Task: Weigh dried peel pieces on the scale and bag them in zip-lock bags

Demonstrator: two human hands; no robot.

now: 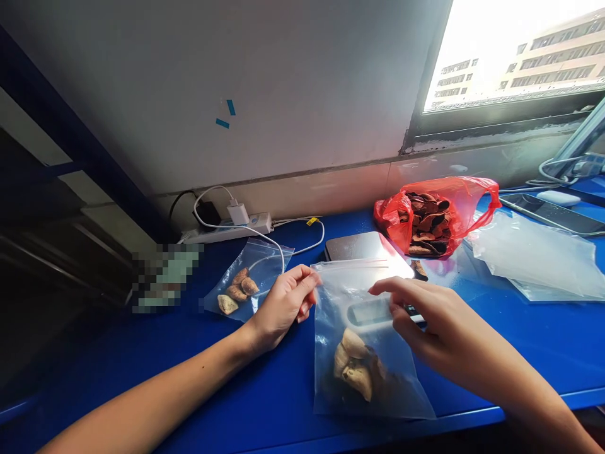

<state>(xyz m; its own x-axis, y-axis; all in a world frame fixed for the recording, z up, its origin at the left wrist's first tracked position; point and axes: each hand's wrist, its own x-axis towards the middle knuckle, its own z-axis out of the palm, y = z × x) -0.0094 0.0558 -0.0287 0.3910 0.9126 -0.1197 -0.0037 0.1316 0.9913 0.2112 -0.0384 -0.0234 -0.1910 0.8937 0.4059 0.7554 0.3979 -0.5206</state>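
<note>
A clear zip-lock bag [331,315] hangs in front of me, upright, with several pale tan dried pieces [354,369] and some darker ones at its bottom. My left hand [286,302] pinches the bag's upper left corner between thumb and fingers. My right hand [425,315] is at the bag's right side, index finger stretched across its front and thumb apart from it; whether it touches the plastic I cannot tell. Behind the bag, a silver kitchen scale [354,246] shows partly, its display blurred through the plastic.
A second zip-lock bag [265,255] with several dried pieces lies left. At the back right, a red plastic bag [392,217] holds dark reddish-brown curved pieces. Flat clear bags [543,252] and a phone [553,213] lie right. A power strip [227,230] with cables runs along the wall.
</note>
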